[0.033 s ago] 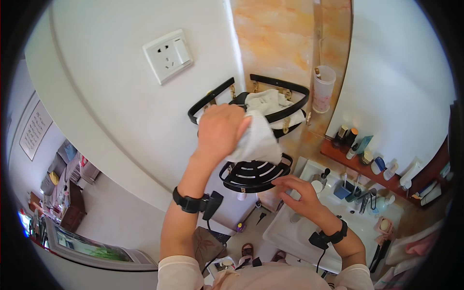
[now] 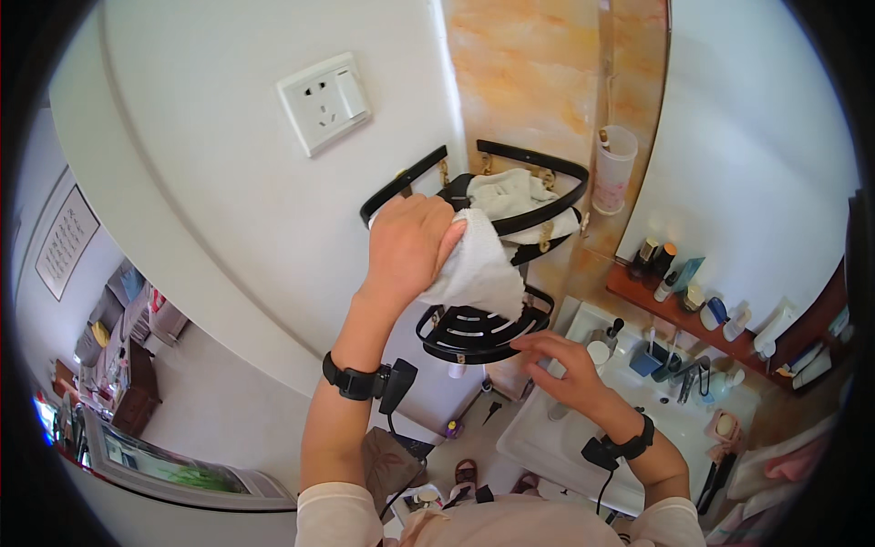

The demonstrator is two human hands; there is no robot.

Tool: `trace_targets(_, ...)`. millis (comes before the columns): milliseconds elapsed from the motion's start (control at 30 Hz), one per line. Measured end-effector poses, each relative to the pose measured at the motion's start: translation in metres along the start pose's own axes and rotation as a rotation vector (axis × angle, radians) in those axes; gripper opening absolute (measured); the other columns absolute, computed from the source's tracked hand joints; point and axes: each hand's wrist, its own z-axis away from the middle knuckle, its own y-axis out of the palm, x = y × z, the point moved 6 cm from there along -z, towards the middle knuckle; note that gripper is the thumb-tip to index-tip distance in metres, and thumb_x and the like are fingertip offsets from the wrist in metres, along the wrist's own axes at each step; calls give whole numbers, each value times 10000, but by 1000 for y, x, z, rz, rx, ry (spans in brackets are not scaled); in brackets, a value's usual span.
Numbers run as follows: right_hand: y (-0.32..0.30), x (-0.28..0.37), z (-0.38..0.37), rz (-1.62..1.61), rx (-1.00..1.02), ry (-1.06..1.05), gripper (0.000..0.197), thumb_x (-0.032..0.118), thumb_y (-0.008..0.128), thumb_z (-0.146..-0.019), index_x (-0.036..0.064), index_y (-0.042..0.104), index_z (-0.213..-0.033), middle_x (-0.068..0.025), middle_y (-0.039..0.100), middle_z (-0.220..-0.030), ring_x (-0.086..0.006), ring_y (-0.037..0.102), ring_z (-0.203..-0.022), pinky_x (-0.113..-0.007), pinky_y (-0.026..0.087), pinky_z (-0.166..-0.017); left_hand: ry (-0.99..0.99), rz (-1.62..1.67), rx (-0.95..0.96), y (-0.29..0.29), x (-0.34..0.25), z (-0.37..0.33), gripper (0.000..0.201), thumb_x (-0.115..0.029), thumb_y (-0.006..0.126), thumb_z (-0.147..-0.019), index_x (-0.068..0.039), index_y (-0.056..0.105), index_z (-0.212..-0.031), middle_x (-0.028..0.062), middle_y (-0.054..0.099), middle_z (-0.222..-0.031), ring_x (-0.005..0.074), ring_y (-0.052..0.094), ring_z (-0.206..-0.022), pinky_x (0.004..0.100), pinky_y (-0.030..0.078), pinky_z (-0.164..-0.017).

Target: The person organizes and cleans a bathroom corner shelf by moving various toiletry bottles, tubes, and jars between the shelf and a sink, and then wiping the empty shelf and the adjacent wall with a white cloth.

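My left hand (image 2: 407,248) is closed on a white cloth (image 2: 480,269) at the left front of the upper black corner shelf (image 2: 558,209). The cloth hangs down from my fingers in front of that shelf. A second bunched white cloth (image 2: 510,193) lies inside the rail, and more white fabric shows at the shelf's right side. Below is a lower black corner shelf (image 2: 473,352) with a slotted base. My right hand (image 2: 572,372) is open, its fingertips at or against the lower shelf's right front rim. I cannot tell whether they press on it.
To the right stands a white washbasin (image 2: 538,438) with a tap (image 2: 694,378) and a blue cup (image 2: 646,358). Bottles line a reddish ledge (image 2: 674,312) under a mirror. A plastic cup (image 2: 614,170) hangs on the tiled wall. A wall socket (image 2: 324,103) sits at upper left.
My left hand has shifted slightly left along the upper shelf, and the hanging cloth has changed its folds and drops a little lower. My right hand stays in place.
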Motion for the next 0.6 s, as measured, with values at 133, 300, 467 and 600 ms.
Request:
trace_targets(133, 27, 10, -15, -54, 46, -12, 329, -16, 617, -801, 0, 608, -1130, -126, 622, -1080, -179, 633, -809, -291, 500, -741, -119, -24, -74, -1, 37, 27, 143, -166, 586, -832, -43, 533, -782, 114, 563, -796, 310, 542, -807, 435, 418, -754)
trace_targets(300, 50, 15, -27, -54, 120, 41, 325, 37, 601, -840, -4, 593, -1162, -120, 611, -1142, -197, 629, -853, -298, 497, -767, -286, 261, -370, -7, 39, 44, 145, -96, 547, -844, -4, 576, -952, 157, 593, -999, 357, 527, -1007, 487, 314, -1027)
trace_targets(467, 48, 23, -33, -24, 90, 11, 317, 29, 599, -841, -20, 590, -1154, -122, 604, -1148, -195, 623, -826, -304, 498, -764, -275, 268, -358, -6, 6, 42, 192, -23, 508, -842, -7, 619, -996, 128, 622, -1081, 334, 516, -1140, 509, 222, -1091)
trace_targets(600, 28, 35, -41, 37, -41, -35, 286, 10, 602, -825, -21, 592, -1109, -136, 612, -1082, -176, 625, -772, -280, 498, -724, -215, 504, -418, -12, -16, 51, 232, 22, 473, -807, -2, 631, -977, 136, 651, -1080, 355, 535, -1160, 463, 327, -1048)
